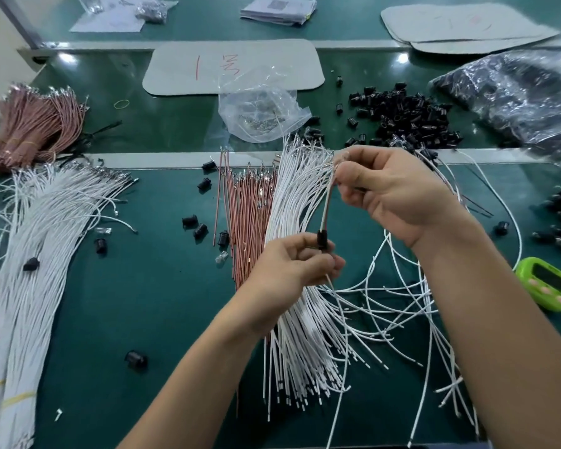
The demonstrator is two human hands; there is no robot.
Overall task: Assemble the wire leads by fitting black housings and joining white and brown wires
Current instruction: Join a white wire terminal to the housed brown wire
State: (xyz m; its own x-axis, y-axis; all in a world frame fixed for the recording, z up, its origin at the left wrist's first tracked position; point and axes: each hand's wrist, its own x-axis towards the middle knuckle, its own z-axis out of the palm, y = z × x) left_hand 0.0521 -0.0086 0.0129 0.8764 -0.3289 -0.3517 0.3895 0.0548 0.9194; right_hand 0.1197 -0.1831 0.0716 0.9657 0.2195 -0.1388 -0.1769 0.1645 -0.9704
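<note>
At frame centre, the left hand [297,262] pinches a small black cylindrical housing [321,240] threaded on a paired white-and-brown lead [326,204], whose upper end the right hand [394,192] grips between closed fingertips, above fanned glossy white wires [292,202].

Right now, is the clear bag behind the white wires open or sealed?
Open. The clear bag lies slumped on the green table, its mouth gaping upward and crumpled apart; small metal terminals show inside.

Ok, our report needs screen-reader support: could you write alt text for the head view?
Over a green table, the left hand pinches a black housing while the right hand holds the wire pair running up from it. White wires, brown wires and loose housings surround them.
</note>
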